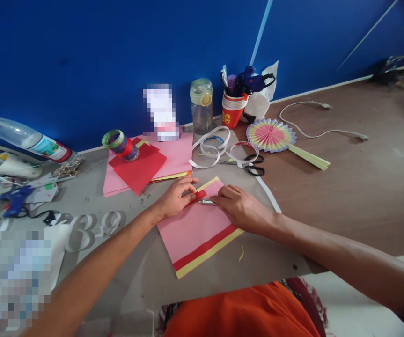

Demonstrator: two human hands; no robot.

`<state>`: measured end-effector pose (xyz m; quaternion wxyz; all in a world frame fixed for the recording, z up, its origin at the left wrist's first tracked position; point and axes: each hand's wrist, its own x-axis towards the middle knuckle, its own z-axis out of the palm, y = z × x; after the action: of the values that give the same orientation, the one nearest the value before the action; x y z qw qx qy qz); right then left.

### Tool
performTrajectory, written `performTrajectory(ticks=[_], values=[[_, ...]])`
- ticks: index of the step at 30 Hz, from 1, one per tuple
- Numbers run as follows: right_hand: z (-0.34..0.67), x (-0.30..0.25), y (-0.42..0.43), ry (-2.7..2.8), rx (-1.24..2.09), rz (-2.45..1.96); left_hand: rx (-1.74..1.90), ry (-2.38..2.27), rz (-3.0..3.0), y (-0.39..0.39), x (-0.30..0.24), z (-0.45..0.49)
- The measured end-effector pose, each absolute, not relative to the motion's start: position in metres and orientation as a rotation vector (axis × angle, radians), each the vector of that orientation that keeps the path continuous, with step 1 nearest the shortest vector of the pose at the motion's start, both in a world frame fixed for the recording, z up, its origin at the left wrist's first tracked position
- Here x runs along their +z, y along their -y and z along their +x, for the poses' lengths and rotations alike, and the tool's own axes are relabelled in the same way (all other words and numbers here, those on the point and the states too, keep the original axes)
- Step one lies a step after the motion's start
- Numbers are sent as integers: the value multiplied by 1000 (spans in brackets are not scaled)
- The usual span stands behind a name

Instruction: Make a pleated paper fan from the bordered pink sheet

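Observation:
A pink paper sheet (200,229) lies at an angle on the table before me, with red and yellow strips along its near edge. Across its far end runs a short red paper strip (200,193), beside a yellow edge. My left hand (176,197) presses on this strip, thumb and fingers bent around its left part. Pinched in my right hand (242,206) is a slim silver pen-like tool (207,202), its thin tip pointing left at the strip, close to my left thumb. My right fingers cover the tool's other end.
Behind are stacked coloured papers (182,154), a tape-wrapped small pot (121,145), a bottle (202,107), a red paper cup (232,112) of tools, white paper strips (219,145), scissors (254,166) and a pleated paper fan (271,136). A blue glue gun (17,201) lies left.

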<state>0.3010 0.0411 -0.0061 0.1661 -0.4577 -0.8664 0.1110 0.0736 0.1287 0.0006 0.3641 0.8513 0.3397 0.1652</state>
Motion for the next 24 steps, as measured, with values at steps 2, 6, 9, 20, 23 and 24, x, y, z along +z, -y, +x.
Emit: performTrajectory(ticks=[2,6,9,20,23,24], values=[[296,-6,-43,2504,308,-1282,427,-871,2204,-129,0,73],[290,-8,-46,2549,308,-1230,427,-870,2236,-129,-2,74],[289,-12,-47,2550,298,-1209,429,-874,2263,-129,-3,74],[290,-13,-48,2567,287,-1190,415,-911,2585,-108,0,43],[291,-13,-49,2595,275,-1164,433,-981,2551,-111,-11,40],[291,-12,-50,2603,275,-1156,437,-992,2541,-112,-14,39]])
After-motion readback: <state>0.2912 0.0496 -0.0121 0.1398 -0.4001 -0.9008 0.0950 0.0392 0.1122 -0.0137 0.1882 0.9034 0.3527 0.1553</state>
